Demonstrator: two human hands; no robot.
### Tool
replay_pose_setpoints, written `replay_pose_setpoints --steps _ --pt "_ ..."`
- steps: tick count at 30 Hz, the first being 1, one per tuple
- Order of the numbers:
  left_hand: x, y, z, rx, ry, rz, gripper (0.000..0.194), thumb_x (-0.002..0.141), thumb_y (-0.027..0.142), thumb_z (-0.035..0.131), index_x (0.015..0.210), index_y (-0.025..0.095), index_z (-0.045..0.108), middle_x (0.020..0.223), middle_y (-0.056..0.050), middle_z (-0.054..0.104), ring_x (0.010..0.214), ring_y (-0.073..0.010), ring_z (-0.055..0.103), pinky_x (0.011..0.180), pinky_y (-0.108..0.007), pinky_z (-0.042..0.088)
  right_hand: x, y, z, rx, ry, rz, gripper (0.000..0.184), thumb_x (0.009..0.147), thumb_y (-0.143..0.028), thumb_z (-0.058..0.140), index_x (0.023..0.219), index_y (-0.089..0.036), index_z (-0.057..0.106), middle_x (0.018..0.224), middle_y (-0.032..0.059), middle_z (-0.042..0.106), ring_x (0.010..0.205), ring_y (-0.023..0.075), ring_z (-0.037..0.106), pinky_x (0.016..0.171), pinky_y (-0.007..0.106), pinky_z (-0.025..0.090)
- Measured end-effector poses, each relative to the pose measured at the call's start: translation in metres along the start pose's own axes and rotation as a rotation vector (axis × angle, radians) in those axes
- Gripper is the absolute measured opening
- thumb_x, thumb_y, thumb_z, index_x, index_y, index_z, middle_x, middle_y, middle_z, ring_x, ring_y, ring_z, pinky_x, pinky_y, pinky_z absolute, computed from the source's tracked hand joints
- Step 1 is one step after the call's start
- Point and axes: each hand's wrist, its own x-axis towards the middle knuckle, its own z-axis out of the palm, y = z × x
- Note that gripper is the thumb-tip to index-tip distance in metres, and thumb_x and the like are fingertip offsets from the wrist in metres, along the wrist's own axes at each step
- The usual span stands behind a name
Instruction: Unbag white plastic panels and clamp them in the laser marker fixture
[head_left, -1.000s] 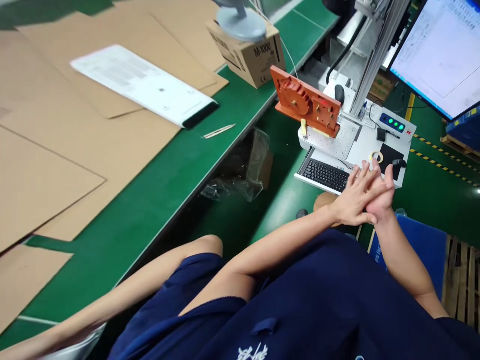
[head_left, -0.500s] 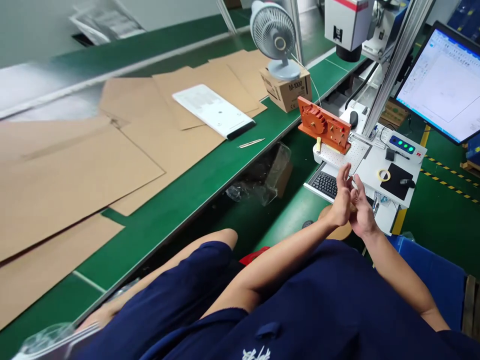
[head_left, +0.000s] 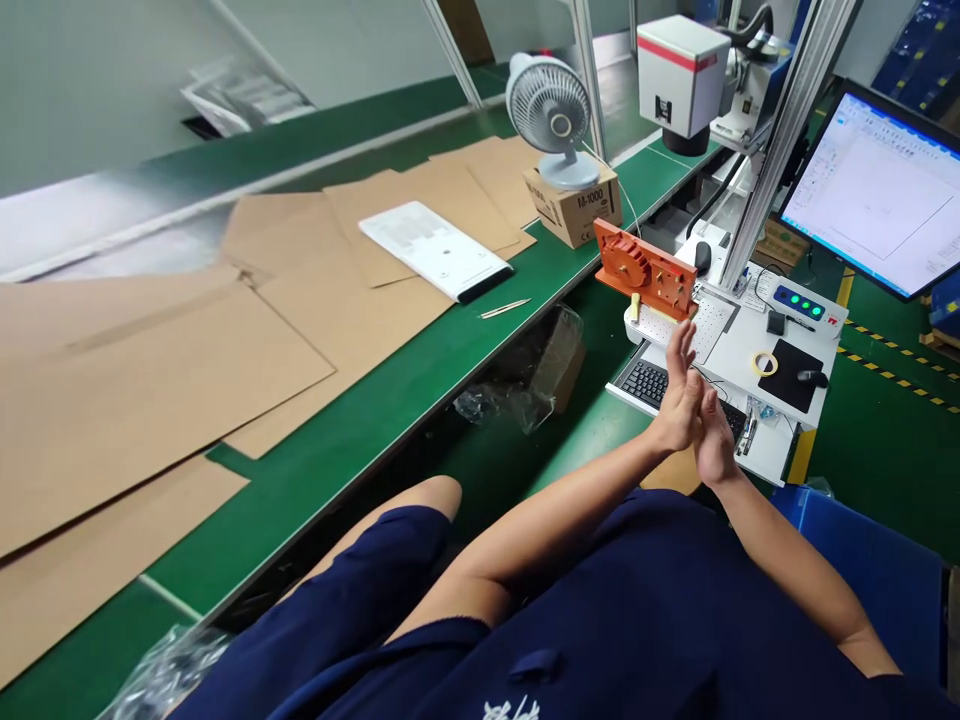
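The left hand [head_left: 679, 400] and the right hand [head_left: 712, 445] are pressed palm to palm in the air above the keyboard [head_left: 651, 381], which is drawn out at the near edge of the small white bench [head_left: 742, 345]. The fingers of both hands are stretched out nearly straight and nothing is held in them. An orange fixture [head_left: 646, 271] is stood upright at the far left corner of this bench, just beyond the hands. A roll of yellow tape [head_left: 766, 362] and a black mouse pad [head_left: 796, 361] are seen toward its right edge. A small fan [head_left: 551, 108] is set on a cardboard box [head_left: 579, 207] at the edge of the long green bench [head_left: 360, 395], on which cardboard sheets [head_left: 150, 350] are laid.
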Motion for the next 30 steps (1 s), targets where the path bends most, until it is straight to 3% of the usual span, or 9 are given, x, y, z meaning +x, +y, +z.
replay_pose_setpoints --steps 4,9,13,16,18,20,23,26,30 --pt "0.005 -0.012 -0.004 -0.02 0.076 -0.038 0.082 0.107 0.082 0.009 0.176 0.038 0.008 0.183 -0.018 0.027 0.172 -0.0319 0.025 0.132 -0.061 0.031 -0.006 0.0 0.013 0.143 0.013 0.003 0.056 0.107 -0.073 0.064 0.142 -0.03 0.069 0.16 0.0054 0.06 0.159 0.0278 0.046 0.139 0.051 0.032" --pt "0.012 0.008 -0.006 -0.149 0.093 -0.126 0.092 0.099 0.085 -0.01 0.176 0.037 0.006 0.179 -0.021 0.035 0.168 -0.0317 0.036 0.128 -0.061 0.038 -0.003 0.001 0.019 0.295 0.257 0.029 0.046 0.093 -0.054 0.086 0.127 -0.026 0.074 0.14 0.0079 0.074 0.138 0.0302 0.065 0.129 0.051 0.048" --pt "0.024 0.039 -0.019 -0.166 -0.006 -0.24 0.096 0.093 0.078 -0.027 0.179 0.038 -0.008 0.179 -0.018 0.04 0.163 -0.0271 0.045 0.124 -0.055 0.045 0.007 -0.007 0.006 0.331 0.371 0.054 0.053 0.087 -0.053 0.093 0.125 -0.026 0.067 0.126 0.0084 0.078 0.108 0.028 0.077 0.093 0.046 0.067" --pt "0.027 0.056 -0.027 -0.158 -0.071 -0.284 0.102 0.088 0.078 -0.033 0.179 0.037 -0.014 0.181 -0.015 0.037 0.165 -0.0252 0.043 0.124 -0.052 0.046 0.012 -0.018 -0.009 0.111 0.449 -0.081 0.048 0.089 -0.058 0.094 0.113 -0.025 0.069 0.103 0.0041 0.078 0.072 0.0184 0.068 0.06 0.03 0.057" --pt "0.025 0.06 -0.029 -0.184 -0.105 -0.286 0.105 0.086 0.079 -0.034 0.18 0.036 -0.013 0.182 -0.014 0.036 0.167 -0.0254 0.04 0.125 -0.052 0.045 0.012 -0.029 -0.014 -0.059 0.414 -0.191 0.044 0.087 -0.059 0.096 0.102 -0.025 0.072 0.087 0.0001 0.071 0.064 0.0157 0.06 0.057 0.028 0.051" --pt "0.022 0.06 -0.03 -0.215 -0.146 -0.27 0.109 0.085 0.081 -0.034 0.18 0.035 -0.01 0.182 -0.014 0.037 0.168 -0.0268 0.039 0.125 -0.054 0.046 0.011 -0.042 -0.014 -0.187 0.286 -0.254 0.04 0.087 -0.058 0.097 0.099 -0.025 0.076 0.08 -0.0008 0.067 0.067 0.0173 0.06 0.063 0.03 0.052" --pt "0.016 0.053 -0.032 -0.274 -0.22 -0.234 0.111 0.085 0.088 -0.027 0.181 0.035 -0.007 0.184 -0.015 0.032 0.166 -0.0306 0.042 0.121 -0.054 0.05 0.01 -0.062 -0.005 -0.375 0.112 -0.287 0.037 0.094 -0.056 0.093 0.116 -0.029 0.081 0.092 0.0026 0.073 0.073 0.0203 0.064 0.072 0.036 0.054" --pt "0.012 0.045 -0.035 -0.336 -0.264 -0.165 0.109 0.09 0.095 -0.01 0.181 0.037 -0.001 0.186 -0.015 0.027 0.165 -0.0344 0.042 0.124 -0.057 0.049 0.013 -0.073 0.006 -0.523 0.084 -0.365 0.033 0.101 -0.055 0.086 0.123 -0.03 0.082 0.103 0.0049 0.075 0.081 0.0229 0.066 0.079 0.041 0.056" --pt "0.014 0.036 -0.041 -0.305 -0.295 -0.125 0.11 0.093 0.1 0.015 0.181 0.036 0.012 0.185 -0.014 0.031 0.172 -0.0373 0.027 0.134 -0.062 0.034 0.015 -0.075 0.016 -0.588 0.108 -0.474 0.018 0.109 -0.044 0.076 0.099 -0.03 0.08 0.094 0.0039 0.074 0.086 0.0253 0.069 0.082 0.044 0.056"
